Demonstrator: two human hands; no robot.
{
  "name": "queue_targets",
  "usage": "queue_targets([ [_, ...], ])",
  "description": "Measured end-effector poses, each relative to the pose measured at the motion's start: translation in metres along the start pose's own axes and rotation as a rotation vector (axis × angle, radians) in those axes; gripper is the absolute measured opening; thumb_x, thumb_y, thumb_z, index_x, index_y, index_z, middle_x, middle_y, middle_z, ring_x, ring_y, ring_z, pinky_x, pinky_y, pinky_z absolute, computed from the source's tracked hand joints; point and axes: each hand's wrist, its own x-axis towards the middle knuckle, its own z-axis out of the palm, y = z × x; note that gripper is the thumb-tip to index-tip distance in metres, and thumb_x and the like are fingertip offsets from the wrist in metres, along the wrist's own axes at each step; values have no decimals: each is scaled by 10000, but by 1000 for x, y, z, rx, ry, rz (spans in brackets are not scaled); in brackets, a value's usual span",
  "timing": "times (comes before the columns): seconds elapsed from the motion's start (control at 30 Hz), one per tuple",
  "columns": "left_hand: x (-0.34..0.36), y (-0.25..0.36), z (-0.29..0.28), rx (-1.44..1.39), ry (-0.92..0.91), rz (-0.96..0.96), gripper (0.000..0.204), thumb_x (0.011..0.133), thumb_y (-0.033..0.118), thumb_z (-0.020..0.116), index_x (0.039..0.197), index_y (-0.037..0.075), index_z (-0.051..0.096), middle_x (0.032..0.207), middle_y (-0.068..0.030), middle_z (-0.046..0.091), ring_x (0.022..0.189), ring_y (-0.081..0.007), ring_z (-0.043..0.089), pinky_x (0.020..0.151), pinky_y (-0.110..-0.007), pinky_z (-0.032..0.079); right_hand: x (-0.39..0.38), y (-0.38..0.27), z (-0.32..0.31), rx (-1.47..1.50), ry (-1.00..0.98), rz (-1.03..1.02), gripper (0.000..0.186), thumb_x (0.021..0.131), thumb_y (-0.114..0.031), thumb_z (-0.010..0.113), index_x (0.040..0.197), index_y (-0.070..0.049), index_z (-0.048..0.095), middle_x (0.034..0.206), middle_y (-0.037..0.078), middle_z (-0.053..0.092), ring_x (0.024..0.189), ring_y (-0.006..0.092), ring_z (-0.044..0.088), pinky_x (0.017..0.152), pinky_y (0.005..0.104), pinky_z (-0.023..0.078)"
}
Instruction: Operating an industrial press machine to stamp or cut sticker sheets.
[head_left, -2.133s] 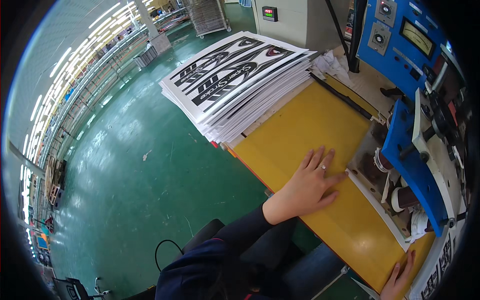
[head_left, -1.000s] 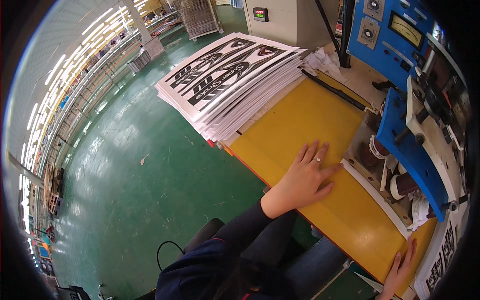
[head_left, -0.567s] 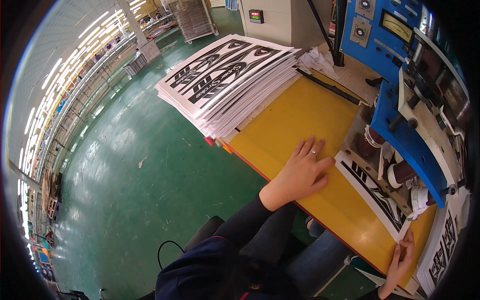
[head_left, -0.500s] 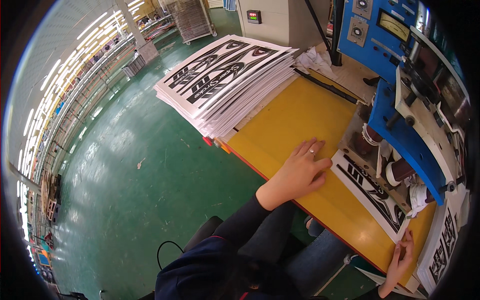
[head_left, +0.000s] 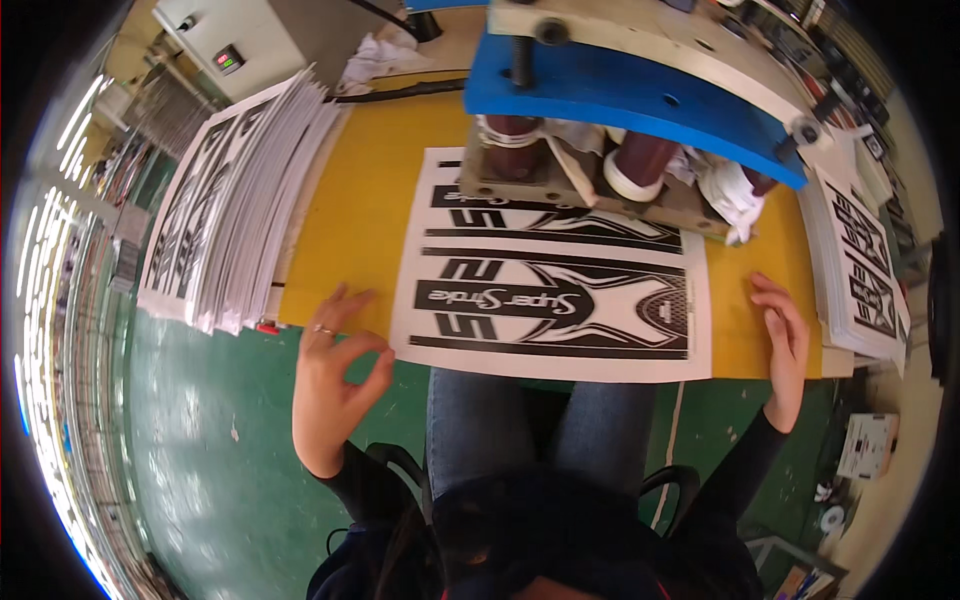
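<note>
A large white sheet with black printed graphics (head_left: 555,360) lies flat on the yellow tabletop (head_left: 340,210). Its far part passes under the metal block of a press (head_left: 620,195), and its near edge overhangs the table's front edge. My left hand (head_left: 335,375) is at the sheet's near left corner, thumb and forefinger pinched together there, the other fingers slightly blurred. Off the sheet's right side, my right hand (head_left: 785,345) hovers over the tabletop, fingers loosely bent and apart, holding nothing.
A tall stack of printed sheets (head_left: 240,210) stands at the left, and another stack (head_left: 860,270) at the right. The press's blue beam (head_left: 620,100) spans the far side of the table. A white rag (head_left: 380,55) and a dark bar (head_left: 410,90) lie at the back.
My view has swung right to face the press. More of the sheet shows in front of it. My left hand has come to the sheet's corner; my right hand has left its edge.
</note>
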Motion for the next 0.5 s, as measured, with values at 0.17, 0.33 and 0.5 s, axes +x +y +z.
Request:
queue_targets([
  [0.17, 15, 29, 23, -2, -62, 151, 593, 700, 191, 872, 1256, 129, 677, 1400, -157, 582, 1338, -421, 518, 1103, -523, 433, -2, 1, 2, 8, -38, -26, 170, 999, -38, 540, 1088, 17, 674, 1329, 167, 649, 1312, 274, 561, 1143, 364, 366],
  [0.33, 11, 22, -21, -11, -91, 199, 434, 741, 111, 789, 1169, 89, 719, 1135, -113, 690, 1075, -312, 659, 892, -454, 522, -12, 19, -11, -16, -49, -56, 201, 1039, -128, 537, 1111, 14, 659, 1340, 181, 644, 1356, 306, 534, 1167, 405, 341],
  [0.5, 2, 25, -116, -82, 356, 129, 306, 788, 121, 785, 1086, 63, 745, 942, -72, 772, 911, -206, 739, 832, -323, 559, -14, 17, -13, -14, -55, -44, 226, 1055, -163, 520, 1112, 14, 651, 1377, 199, 619, 1358, 313, 535, 1165, 416, 353],
])
